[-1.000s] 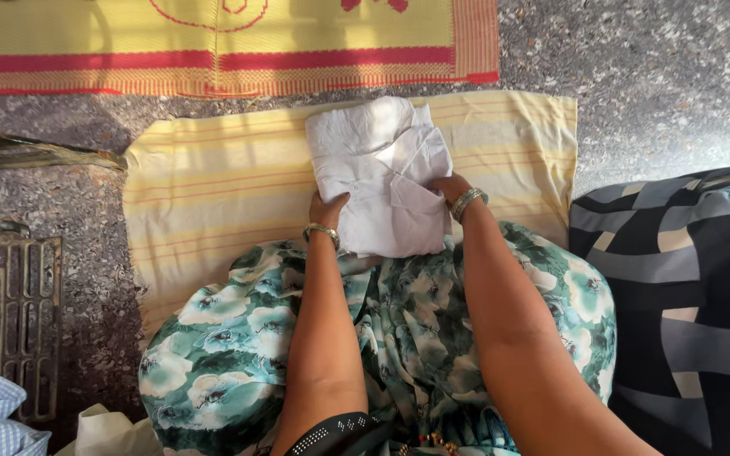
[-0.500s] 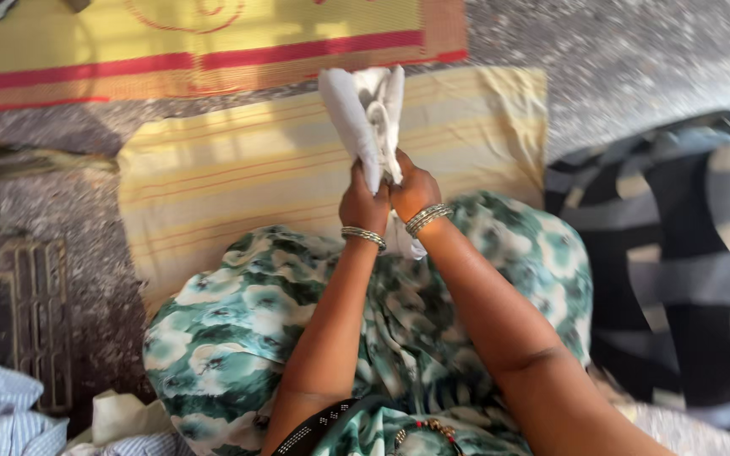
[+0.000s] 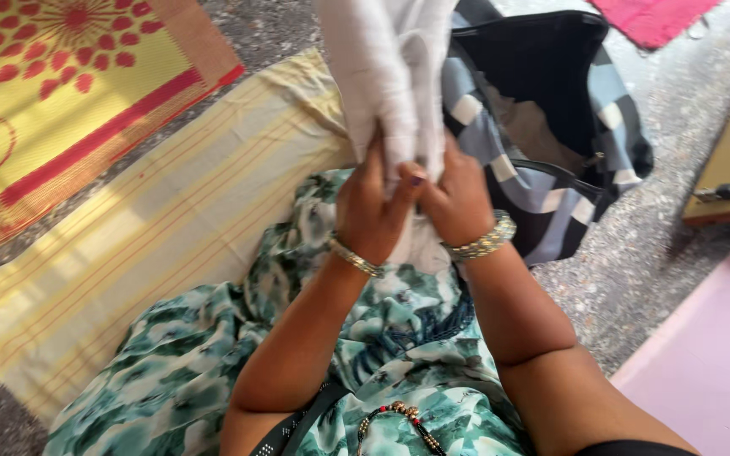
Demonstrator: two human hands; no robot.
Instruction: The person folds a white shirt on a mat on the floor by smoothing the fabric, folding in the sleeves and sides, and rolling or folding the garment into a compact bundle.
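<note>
Folded white cloth [image 3: 386, 76] held upright, rising above both hands. Left hand [image 3: 371, 209] closed around its lower end, right hand [image 3: 454, 203] closed on it just beside. Behind, open checked bag [image 3: 551, 110]; below, yellow striped sheet [image 3: 154, 245].

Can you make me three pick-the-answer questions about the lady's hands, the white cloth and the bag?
1. Where is the open bag?
A. beyond the right hand
B. on the yellow mat
C. behind the person

2. What colour is the folded cloth?
A. red
B. white
C. green

3. How is the cloth held?
A. lying flat on the floor
B. by one hand only
C. lifted, gripped by both hands

Answers: 1 A, the checked bag sits just past the right hand. 2 B, it is plain white. 3 C, the left hand and the right hand both clutch its lower end, raised off the striped cloth.
</note>
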